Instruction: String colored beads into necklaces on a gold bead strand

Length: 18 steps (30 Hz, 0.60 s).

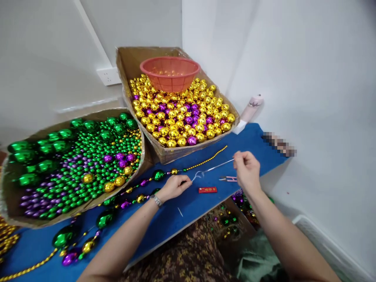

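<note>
A thin white string [216,165] runs between my two hands above the blue tabletop, with a small loop near its left end. My left hand [173,187] pinches the looped end. On the other side, my right hand [247,169] grips the string, pulling it nearly straight. Pink-handled snips [230,179] lie just beside my right hand, and a small red packet [207,190] rests between the hands. Behind my left hand stretches a strand of green, gold and purple beads [158,175], ending in small gold beads [209,160].
A carton [164,156] of gold and purple balls holds a red plastic basket [170,82]. To its left stands another carton [143,145] of green, purple and gold beads. A pale bottle [252,106] is at the wall. Large-bead strands [66,237] lie front left.
</note>
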{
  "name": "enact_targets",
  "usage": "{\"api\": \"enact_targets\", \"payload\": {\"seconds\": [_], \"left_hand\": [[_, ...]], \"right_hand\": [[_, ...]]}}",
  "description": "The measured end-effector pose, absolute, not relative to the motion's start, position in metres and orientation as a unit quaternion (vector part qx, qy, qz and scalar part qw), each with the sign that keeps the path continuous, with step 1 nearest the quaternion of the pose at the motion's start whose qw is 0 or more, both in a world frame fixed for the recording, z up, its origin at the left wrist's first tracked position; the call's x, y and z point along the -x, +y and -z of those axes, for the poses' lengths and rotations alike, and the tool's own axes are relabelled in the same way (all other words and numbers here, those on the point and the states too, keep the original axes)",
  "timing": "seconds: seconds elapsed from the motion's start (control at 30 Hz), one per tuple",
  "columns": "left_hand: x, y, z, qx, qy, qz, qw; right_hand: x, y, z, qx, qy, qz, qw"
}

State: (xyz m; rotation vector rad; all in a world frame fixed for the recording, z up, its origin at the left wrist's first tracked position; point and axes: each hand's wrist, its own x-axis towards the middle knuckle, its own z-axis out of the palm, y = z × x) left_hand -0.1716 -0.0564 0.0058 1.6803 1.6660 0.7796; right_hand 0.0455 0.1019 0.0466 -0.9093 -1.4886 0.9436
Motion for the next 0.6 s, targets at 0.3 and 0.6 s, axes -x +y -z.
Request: {"api": "enact_targets", "payload": {"seconds": [0.3,0.6], "left_hand": [[0.186,-0.064,0.010,-0.569,0.629,-0.333,0.413],[0.190,-0.056,-0.018,-0.513,0.589,-0.418,0.464]], "right_hand": [[-0.067,0.157,-0.065,0.435,-0.508,-0.315,0.673],[-0.090,0.184,-0.002,0.575,-0.530,-0.304,0.545]]}}
